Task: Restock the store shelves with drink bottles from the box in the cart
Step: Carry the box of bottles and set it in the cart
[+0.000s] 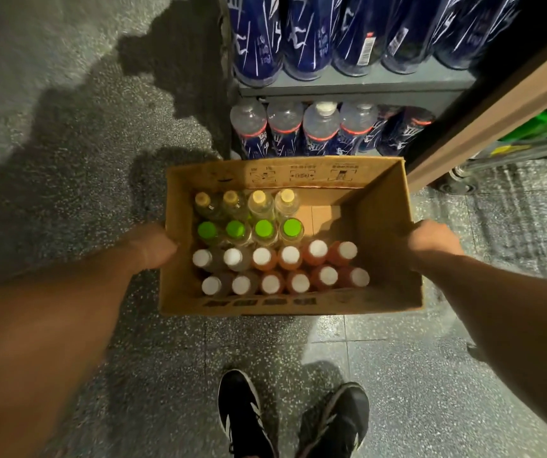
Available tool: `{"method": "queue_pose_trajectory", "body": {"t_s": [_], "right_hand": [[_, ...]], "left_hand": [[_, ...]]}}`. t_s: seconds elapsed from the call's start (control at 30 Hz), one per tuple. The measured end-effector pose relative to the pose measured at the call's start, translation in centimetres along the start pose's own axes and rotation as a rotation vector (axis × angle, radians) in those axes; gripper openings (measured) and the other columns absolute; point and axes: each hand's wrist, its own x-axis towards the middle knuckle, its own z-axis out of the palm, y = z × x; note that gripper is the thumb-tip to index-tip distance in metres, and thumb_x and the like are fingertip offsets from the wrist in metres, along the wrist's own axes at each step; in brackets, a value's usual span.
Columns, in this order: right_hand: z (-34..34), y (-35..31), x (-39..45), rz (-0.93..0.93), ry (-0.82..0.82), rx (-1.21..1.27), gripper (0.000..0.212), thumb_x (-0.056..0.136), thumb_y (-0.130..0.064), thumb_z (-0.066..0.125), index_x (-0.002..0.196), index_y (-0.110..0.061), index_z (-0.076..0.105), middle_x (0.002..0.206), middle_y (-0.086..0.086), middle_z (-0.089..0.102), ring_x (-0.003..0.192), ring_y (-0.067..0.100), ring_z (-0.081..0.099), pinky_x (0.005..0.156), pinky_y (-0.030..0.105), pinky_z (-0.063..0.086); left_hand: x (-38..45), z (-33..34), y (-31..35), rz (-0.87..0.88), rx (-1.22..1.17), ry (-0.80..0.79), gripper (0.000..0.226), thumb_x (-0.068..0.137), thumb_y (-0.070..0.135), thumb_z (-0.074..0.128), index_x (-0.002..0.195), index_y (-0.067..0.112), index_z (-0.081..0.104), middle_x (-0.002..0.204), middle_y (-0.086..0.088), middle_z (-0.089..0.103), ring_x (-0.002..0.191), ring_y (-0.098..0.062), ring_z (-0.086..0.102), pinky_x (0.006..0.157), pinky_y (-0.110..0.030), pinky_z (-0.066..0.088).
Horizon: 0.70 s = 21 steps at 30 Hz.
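Shelving (pixel 358 83) fills the upper right of the frame, stocked with large blue-labelled water bottles (pixel 321 127) on two levels. A cardboard box (pixel 381 226) is held at centre frame above the speckled floor (pixel 67 160), just in front of the lower shelf; whether it has touched down cannot be told. The left hand (pixel 148 246) is wrapped over the box's left wall, the right hand (pixel 432 242) over its right wall, fingers curled round the edges. A cart wheel (pixel 460 183) is seen at right.

Step judged: setting the box down by the shelf. It should be kept level and lowered evenly, so the upright bottles are not tipped into the open gap at the box's upper right.

Contents, by row from the far wall:
- yellow-capped bottles (pixel 258 198), four
- green-capped bottles (pixel 263 228), four
- white-capped bottles (pixel 290 256), two rows of six, some orange
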Motion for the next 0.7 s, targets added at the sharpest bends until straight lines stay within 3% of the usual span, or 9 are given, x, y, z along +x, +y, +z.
{"method": "queue_pose_trajectory", "body": {"t_s": [0.07, 0.27, 0.4, 0.53, 0.63, 0.7], "right_hand": [[-0.8, 0.2, 0.0, -0.024, 0.022, -0.042, 0.018, 0.083, -0.004, 0.050, 0.093, -0.002, 0.065, 0.096, 0.023, 0.065, 0.091, 0.038, 0.063, 0.069, 0.036, 0.042], [-6.2, 1.1, -3.3, -0.012, 0.030, -0.047, 0.025, 0.079, -0.012, 0.056, 0.101, -0.009, 0.068, 0.101, 0.023, 0.064, 0.094, 0.040, 0.062, 0.069, 0.034, 0.040], [-12.0, 2.9, -7.9, 0.047, 0.042, -0.041, 0.027, 0.080, -0.018, 0.060, 0.104, -0.010, 0.066, 0.109, 0.023, 0.063, 0.101, 0.040, 0.060, 0.076, 0.037, 0.045], [-20.1, 4.9, -14.1, 0.073, 0.029, -0.006, 0.031, 0.080, -0.020, 0.063, 0.110, -0.011, 0.066, 0.114, 0.023, 0.062, 0.105, 0.039, 0.059, 0.084, 0.038, 0.047], [-26.4, 6.6, -19.4, 0.128, 0.062, 0.060, 0.032, 0.087, -0.019, 0.057, 0.117, -0.010, 0.063, 0.123, 0.021, 0.058, 0.113, 0.038, 0.055, 0.090, 0.039, 0.045], [-31.1, 8.3, -23.7, 0.093, 0.070, 0.072, 0.030, 0.090, -0.018, 0.054, 0.117, -0.009, 0.063, 0.124, 0.019, 0.059, 0.114, 0.035, 0.056, 0.091, 0.038, 0.045]], "left_hand": [[-0.2, -0.5, -0.2, 0.024, -0.022, -0.006, 0.032, 0.095, 0.031, 0.050, 0.099, 0.005, 0.067, 0.107, -0.020, 0.065, 0.095, -0.032, 0.062, 0.084, -0.035, 0.051], [-4.0, -3.3, 0.2, 0.052, -0.044, -0.028, 0.030, 0.097, 0.021, 0.045, 0.100, 0.001, 0.067, 0.106, -0.020, 0.065, 0.097, -0.032, 0.062, 0.085, -0.033, 0.050], [-9.3, -7.5, 1.3, 0.113, 0.013, 0.006, 0.020, 0.091, 0.015, 0.050, 0.085, 0.005, 0.065, 0.100, -0.019, 0.067, 0.091, -0.032, 0.063, 0.075, -0.030, 0.050], [-16.6, -13.7, 2.3, 0.179, 0.083, 0.058, 0.028, 0.094, 0.018, 0.049, 0.111, 0.005, 0.067, 0.116, -0.017, 0.065, 0.104, -0.030, 0.062, 0.082, -0.030, 0.048], [-23.0, -18.5, 2.1, 0.251, 0.069, 0.103, 0.029, 0.095, 0.019, 0.051, 0.115, 0.004, 0.066, 0.120, -0.018, 0.064, 0.107, -0.031, 0.061, 0.091, -0.034, 0.049], [-27.3, -21.4, 1.9, 0.267, 0.013, 0.152, 0.027, 0.095, 0.015, 0.055, 0.113, -0.001, 0.064, 0.116, -0.020, 0.063, 0.106, -0.033, 0.059, 0.088, -0.034, 0.049]]}}
